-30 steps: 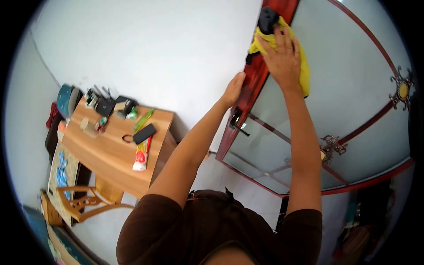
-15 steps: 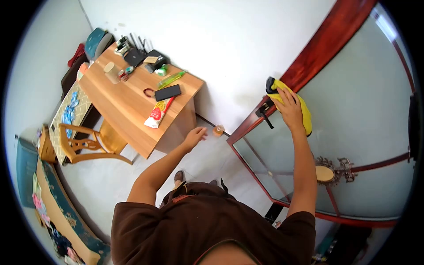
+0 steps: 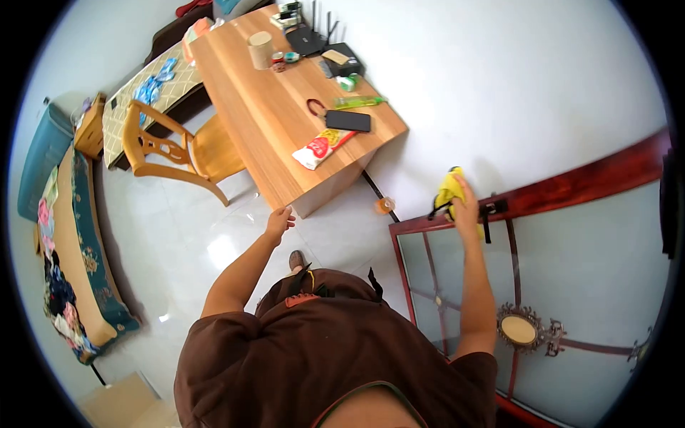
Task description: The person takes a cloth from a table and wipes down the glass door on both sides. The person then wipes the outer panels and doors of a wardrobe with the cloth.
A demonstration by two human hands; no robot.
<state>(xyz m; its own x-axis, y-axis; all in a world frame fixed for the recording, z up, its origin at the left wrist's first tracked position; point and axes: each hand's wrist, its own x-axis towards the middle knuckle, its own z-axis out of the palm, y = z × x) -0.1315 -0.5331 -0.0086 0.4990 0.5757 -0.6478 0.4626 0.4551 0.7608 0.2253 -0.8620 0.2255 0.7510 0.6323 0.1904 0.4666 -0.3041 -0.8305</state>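
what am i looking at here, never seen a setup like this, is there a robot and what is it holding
There is no robot: these are a person's bare hands, seen by a camera worn on the head, looking forward and down. The right hand holds a yellow cloth at the red frame of a glass-paneled door. The left hand looks empty, near the desk. On the desk lie a dark phone, a red-and-white packet and a green bottle.
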